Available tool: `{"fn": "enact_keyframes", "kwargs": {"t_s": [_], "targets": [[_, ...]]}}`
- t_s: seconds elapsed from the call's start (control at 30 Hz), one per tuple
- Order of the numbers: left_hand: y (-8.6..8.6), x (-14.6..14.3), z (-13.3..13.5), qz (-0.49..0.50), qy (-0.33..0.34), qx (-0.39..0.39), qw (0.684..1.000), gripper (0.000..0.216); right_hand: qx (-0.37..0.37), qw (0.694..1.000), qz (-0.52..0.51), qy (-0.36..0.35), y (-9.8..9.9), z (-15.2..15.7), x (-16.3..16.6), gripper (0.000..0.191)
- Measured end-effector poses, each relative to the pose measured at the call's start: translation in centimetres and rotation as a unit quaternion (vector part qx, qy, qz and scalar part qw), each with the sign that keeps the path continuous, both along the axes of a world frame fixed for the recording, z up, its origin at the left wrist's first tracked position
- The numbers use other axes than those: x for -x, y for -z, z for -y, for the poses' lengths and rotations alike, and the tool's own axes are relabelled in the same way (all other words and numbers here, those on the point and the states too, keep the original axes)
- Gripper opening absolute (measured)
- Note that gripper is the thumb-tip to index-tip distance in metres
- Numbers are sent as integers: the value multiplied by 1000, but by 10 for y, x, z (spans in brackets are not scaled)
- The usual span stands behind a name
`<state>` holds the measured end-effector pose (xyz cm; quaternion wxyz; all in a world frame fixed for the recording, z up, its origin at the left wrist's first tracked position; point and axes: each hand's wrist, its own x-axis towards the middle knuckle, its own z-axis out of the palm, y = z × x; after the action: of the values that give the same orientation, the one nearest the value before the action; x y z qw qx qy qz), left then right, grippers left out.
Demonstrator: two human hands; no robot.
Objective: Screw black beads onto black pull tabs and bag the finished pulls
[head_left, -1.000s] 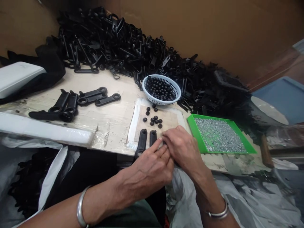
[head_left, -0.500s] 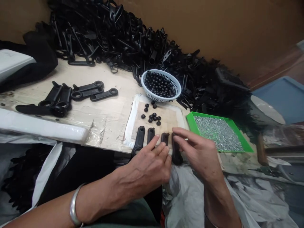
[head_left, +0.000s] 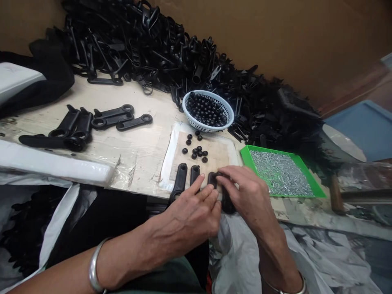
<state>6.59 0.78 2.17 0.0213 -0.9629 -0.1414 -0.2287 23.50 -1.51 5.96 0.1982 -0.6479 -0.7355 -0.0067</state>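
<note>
Left hand: the left hand (head_left: 192, 208) lies knuckles up, fingers extended and slightly parted, across the near parts of the middle levers. It appears to press them down so that they keep their alignment; its underside is hidden, so a hold beneath cannot be confirmed.

Right hand: the right hand (head_left: 243, 190) is nearly closed, thumb and forefinger almost meeting at the upper end of the rightmost lever (head_left: 227, 202). Whether a small part sits between the fingertips cannot be told.

Lever row: four black levers (head_left: 180, 177) stand side by side, two to the left of the left fingertips or partly under them, two between the hands. The parallel layout presumably keeps each upper end exposed and reachable.

Board: the white-edged board (head_left: 168, 169) lies on the desk (head_left: 147, 157) under and beyond the hands, probably as a working surface; the lever tops rest over its near edge.

Loose caps: small black caps (head_left: 200, 153) are scattered just beyond the left fingertips, likely for short pick-up.

Basket: the pale blue basket (head_left: 206, 128), farther beyond the hands, holds a bulk supply of similar caps.

Green tray: the green tray (head_left: 247, 161), just right of the right hand, contains metal pins (head_left: 281, 173); its raised walls confine them.

Side group: further levers (head_left: 114, 121) lie well left of the left hand, apart from the row.
</note>
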Motion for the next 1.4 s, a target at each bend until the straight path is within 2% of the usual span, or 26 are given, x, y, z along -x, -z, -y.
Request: {"fn": "enact_keyframes", "kwargs": {"t_s": [0.23,0.47,0.77,0.97,1.1,1.27,1.4], "targets": [[-2,-1,2,-6,6,-6,1000,23,8,996,69,-57,-8,-4,-1,12],[-8,-2,3,-38,5,-40,998,28,61,989,81,-106,-15,-13,-8,12],[-4,-2,3,-27,5,-44,999,30,142,971,167,-98,-31,-16,3,15],[-7,0,3,-25,-3,-24,999,26,126,973,146,-128,-28,-20,-2,16],[-9,2,4,-17,-8,-27,999,22,81,982,127,-115,-21,-17,-9,9],[-5,3,4,-17,-10,-29,999,24,42,991,73,-108,-20,-8,-26,28],[-3,3,4,-12,-8,-25,1000,26,45,989,80,-112,-22,-8,-28,23]]}}
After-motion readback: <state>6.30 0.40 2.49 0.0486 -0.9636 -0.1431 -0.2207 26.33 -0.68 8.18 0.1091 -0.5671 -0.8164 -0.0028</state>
